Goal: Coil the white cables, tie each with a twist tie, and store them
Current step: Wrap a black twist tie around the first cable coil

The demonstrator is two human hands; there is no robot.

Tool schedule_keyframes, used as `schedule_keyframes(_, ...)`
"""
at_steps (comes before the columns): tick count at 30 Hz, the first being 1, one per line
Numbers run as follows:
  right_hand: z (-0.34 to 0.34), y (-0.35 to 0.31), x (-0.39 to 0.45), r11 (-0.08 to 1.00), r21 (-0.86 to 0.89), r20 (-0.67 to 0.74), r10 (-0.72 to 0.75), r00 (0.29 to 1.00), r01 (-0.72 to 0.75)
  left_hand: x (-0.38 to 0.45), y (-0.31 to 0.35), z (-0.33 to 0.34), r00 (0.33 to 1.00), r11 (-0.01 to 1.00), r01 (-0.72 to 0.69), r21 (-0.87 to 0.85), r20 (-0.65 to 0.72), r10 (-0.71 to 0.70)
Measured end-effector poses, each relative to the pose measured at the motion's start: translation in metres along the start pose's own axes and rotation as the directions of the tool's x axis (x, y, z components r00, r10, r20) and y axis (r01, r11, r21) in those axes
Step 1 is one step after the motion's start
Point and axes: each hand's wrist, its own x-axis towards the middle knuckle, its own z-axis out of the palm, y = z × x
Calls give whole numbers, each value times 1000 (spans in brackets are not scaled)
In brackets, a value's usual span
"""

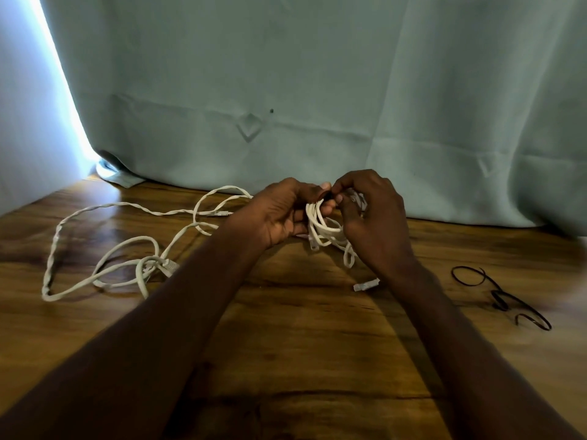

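The person's left hand (282, 214) grips a small coil of white round cable (327, 228) near the far edge of the brown wooden table (301, 344), fingers curled round the top of the loops. The right hand (371, 217) meets it there, thumb and fingertips pinching something dark at the top of the bundle; it looks like a twist tie, though too little shows to be sure. One clear plug end (367, 285) lies loose on the table below the coil.

The likeliest failure is the loops springing apart if the left grip slackens before the tie is wound tight. The trailing plug end could also be left outside the bundle.

A second, uncoiled white cable (104, 246) sprawls toward the left edge and could snag the coil. The spare black twist ties (502, 296) lie near the right edge, well apart from both hands.
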Motion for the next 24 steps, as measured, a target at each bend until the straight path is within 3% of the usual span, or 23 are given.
schedule_keyframes(4,0,-3,3,998,32,-16,51,999,-50,4,-5,3,984,989,-140,53,-103,145)
schedule_keyframes(6,2,-2,3,983,111,-60,152,987,-145,5,-7,6,983,987,-153,55,-93,158)
schedule_keyframes(9,2,-1,5,886,323,-93,380,920,-333,3,-7,11,984,983,-176,48,-31,177)
schedule_keyframes(12,1,-2,6,817,413,-142,493,858,-402,-1,-8,20,962,953,-263,151,-36,271)
schedule_keyframes(15,-3,-4,6,869,330,-266,460,847,-369,0,-14,25,918,899,-342,272,-108,382)
schedule_keyframes(19,-5,-2,4,944,158,-212,320,923,-291,0,-22,25,922,903,-335,270,-106,373)
schedule_keyframes(24,-3,0,2,964,31,-249,262,932,-263,2,-23,25,930,925,-339,172,-87,357)
